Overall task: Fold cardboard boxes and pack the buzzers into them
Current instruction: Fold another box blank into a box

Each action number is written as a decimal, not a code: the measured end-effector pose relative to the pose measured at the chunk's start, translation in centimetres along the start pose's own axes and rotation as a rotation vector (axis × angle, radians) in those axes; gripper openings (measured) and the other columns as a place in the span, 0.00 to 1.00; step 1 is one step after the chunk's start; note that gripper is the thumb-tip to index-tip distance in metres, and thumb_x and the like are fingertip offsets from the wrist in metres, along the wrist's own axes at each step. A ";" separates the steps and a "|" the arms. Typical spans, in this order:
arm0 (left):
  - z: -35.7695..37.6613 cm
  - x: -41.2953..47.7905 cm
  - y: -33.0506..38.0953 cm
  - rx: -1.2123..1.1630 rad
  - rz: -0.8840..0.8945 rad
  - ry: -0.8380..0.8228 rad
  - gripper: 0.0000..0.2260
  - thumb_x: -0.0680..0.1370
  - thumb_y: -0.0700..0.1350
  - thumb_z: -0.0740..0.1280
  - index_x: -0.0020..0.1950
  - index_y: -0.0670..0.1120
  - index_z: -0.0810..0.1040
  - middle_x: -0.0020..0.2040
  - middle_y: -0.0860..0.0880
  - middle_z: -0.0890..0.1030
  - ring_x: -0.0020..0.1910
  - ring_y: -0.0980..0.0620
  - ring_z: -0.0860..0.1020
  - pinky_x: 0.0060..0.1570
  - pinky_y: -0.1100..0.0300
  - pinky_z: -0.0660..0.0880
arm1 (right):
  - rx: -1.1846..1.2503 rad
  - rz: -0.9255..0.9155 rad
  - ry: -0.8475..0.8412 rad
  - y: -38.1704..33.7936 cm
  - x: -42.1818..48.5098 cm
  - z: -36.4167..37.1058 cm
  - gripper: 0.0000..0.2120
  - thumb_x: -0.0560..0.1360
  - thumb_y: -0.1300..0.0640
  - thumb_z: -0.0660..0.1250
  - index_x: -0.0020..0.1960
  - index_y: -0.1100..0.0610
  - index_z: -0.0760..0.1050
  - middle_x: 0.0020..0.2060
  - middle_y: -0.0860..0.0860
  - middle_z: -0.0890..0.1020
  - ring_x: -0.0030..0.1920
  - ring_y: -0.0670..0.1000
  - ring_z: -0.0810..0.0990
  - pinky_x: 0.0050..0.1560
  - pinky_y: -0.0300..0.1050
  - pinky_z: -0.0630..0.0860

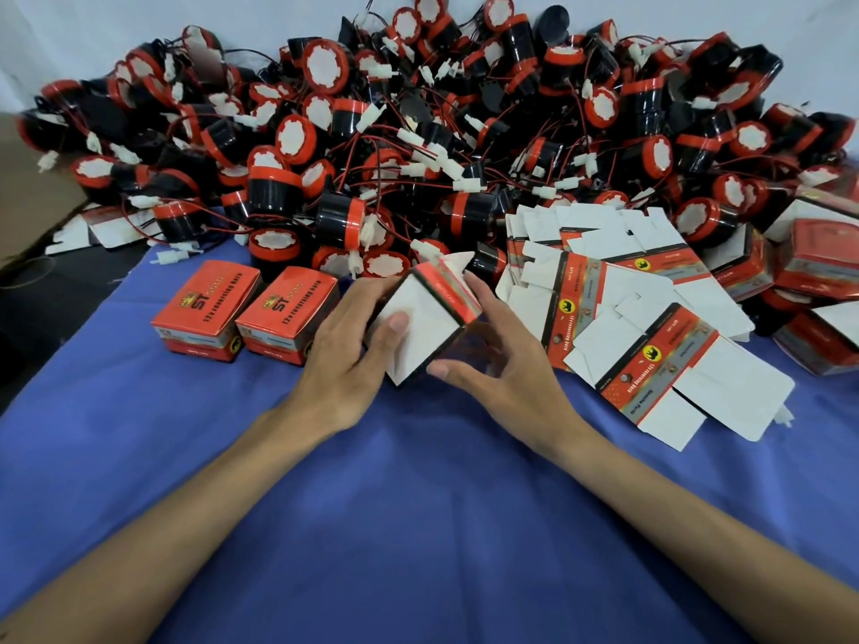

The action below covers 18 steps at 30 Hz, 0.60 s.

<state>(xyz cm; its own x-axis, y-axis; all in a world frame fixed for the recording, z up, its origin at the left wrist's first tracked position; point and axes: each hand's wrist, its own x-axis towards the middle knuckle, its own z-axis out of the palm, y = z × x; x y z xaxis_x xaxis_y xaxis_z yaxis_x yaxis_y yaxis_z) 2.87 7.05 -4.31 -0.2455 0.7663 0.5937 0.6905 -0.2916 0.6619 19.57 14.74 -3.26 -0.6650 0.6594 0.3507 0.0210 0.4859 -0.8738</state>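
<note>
Left grip (344, 360): holds the left side of the part-folded carton; the thumb lies flat on its white flap and the fingers curl behind it.
Right grip (502, 360): holds the same carton from the right, with the index finger on the upper red edge, the thumb at the lower corner and the other fingers loosely curled beneath.
Part-folded carton (425, 327): between the two grips, tilted, white flap facing up, with a red printed band along the far edge. Whether it holds anything cannot be told.
Closed boxes (204, 309): two, red, marked "ST", side by side just left of the left grip, standing on the cloth.
Flat cartons (627, 318): unfolded blanks in an overlapping fan just right of the right grip, showing white insides and red printed strips.
Buzzers (418, 132): a large heap beyond both grips. They are black cylinders with red caps and white-filled faces, tangled in red and black wires with white plugs. The nearest ones lie just past the held carton.
Stacked red boxes (818, 262): a jumble far right of the right grip, past the flat cartons.
Blue cloth (418, 504): covers the table under and nearer than both grips.
Brown cardboard (28, 202): far left of the left grip, at the edge of view.
</note>
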 end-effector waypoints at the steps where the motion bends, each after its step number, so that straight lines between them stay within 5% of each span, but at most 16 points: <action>1: -0.1 -0.1 0.1 -0.051 -0.008 -0.024 0.14 0.81 0.60 0.55 0.60 0.54 0.70 0.51 0.62 0.77 0.50 0.66 0.75 0.48 0.74 0.68 | -0.047 -0.065 0.001 0.0 -0.1 0.0 0.39 0.69 0.48 0.73 0.74 0.48 0.58 0.65 0.52 0.74 0.62 0.48 0.76 0.64 0.47 0.74; 4: -0.1 -0.2 0.4 -0.175 -0.039 -0.112 0.13 0.81 0.59 0.53 0.62 0.58 0.68 0.55 0.67 0.77 0.54 0.65 0.76 0.52 0.71 0.71 | -0.248 -0.346 0.016 0.1 -0.6 0.4 0.36 0.75 0.53 0.69 0.77 0.49 0.54 0.64 0.50 0.73 0.61 0.49 0.74 0.62 0.31 0.69; 7: -0.1 -0.3 0.3 -0.218 0.042 -0.099 0.22 0.82 0.62 0.51 0.70 0.51 0.65 0.66 0.59 0.73 0.66 0.56 0.72 0.64 0.62 0.68 | -0.440 -0.549 0.052 0.3 -1.2 0.9 0.33 0.77 0.67 0.63 0.75 0.56 0.50 0.62 0.52 0.69 0.55 0.55 0.72 0.53 0.42 0.72; 9: -0.1 -0.3 0.3 -0.193 0.082 -0.033 0.29 0.80 0.65 0.52 0.73 0.46 0.60 0.70 0.49 0.69 0.70 0.49 0.68 0.68 0.52 0.66 | -0.564 -0.608 0.135 0.4 -1.1 0.7 0.34 0.70 0.76 0.60 0.73 0.61 0.57 0.57 0.54 0.68 0.48 0.55 0.71 0.47 0.47 0.72; 13: 0.3 -0.2 0.6 -0.055 0.253 0.096 0.29 0.80 0.62 0.57 0.71 0.43 0.60 0.70 0.55 0.62 0.70 0.48 0.65 0.68 0.45 0.66 | -0.713 -0.631 0.030 0.0 -0.9 0.5 0.30 0.65 0.73 0.52 0.63 0.64 0.77 0.56 0.58 0.80 0.45 0.58 0.77 0.40 0.49 0.75; 15: 0.4 0.0 0.4 0.033 0.360 0.096 0.24 0.78 0.56 0.63 0.68 0.44 0.64 0.69 0.48 0.62 0.70 0.43 0.65 0.66 0.42 0.67 | -0.776 -0.701 -0.084 -0.1 -1.0 0.6 0.25 0.65 0.73 0.51 0.52 0.64 0.82 0.49 0.57 0.84 0.40 0.59 0.79 0.36 0.48 0.76; 18: 0.6 0.2 0.3 0.042 0.394 0.036 0.16 0.77 0.49 0.65 0.62 0.44 0.69 0.64 0.36 0.66 0.68 0.45 0.67 0.66 0.53 0.67 | -0.832 -0.781 -0.079 -0.4 -1.0 0.7 0.24 0.70 0.72 0.47 0.43 0.62 0.83 0.39 0.55 0.83 0.36 0.57 0.75 0.37 0.44 0.70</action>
<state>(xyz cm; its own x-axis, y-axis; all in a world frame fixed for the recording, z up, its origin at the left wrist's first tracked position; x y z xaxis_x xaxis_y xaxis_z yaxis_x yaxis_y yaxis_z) 3.46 7.45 -4.31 0.0208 0.5792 0.8149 0.7636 -0.5354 0.3610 19.67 13.50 -3.53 -0.7583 -0.0136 0.6518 0.0495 0.9957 0.0783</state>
